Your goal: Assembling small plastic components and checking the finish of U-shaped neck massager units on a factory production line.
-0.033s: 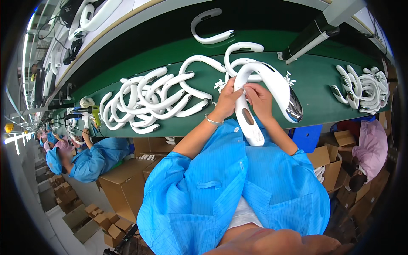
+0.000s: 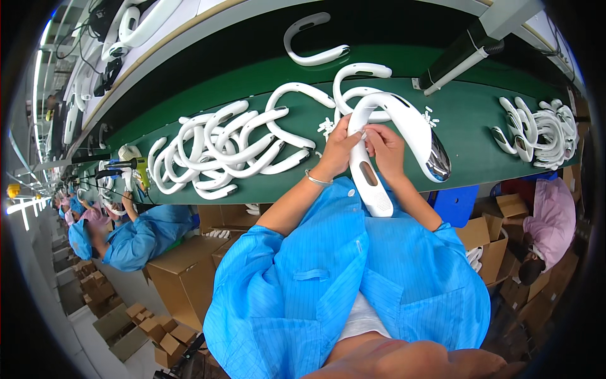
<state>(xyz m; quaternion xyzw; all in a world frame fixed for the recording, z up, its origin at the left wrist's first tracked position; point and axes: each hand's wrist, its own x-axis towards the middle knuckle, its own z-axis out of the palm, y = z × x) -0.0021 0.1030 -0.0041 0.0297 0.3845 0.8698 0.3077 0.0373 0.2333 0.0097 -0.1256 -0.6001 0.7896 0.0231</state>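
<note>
A white U-shaped neck fan (image 2: 404, 120), with a dark oval slot and a shiny dark end, is held over the green bench in front of my chest. My left hand (image 2: 339, 146) wraps round one of its arms, just above the slot. My right hand (image 2: 386, 150) has its fingertips pinched against that same arm, beside my left thumb. Whatever lies between those fingertips is too small to make out. Small white pieces (image 2: 326, 127) are scattered left of my left hand, and more white pieces (image 2: 430, 117) lie beyond the fan's right side.
To the left, a tangled heap of white neck fans (image 2: 218, 148) covers the green bench (image 2: 467, 136). Another pile (image 2: 548, 136) sits far right. One single fan (image 2: 309, 60) lies at the back, near a metal post (image 2: 464, 60). Co-workers sit on both sides among cardboard boxes (image 2: 183, 271).
</note>
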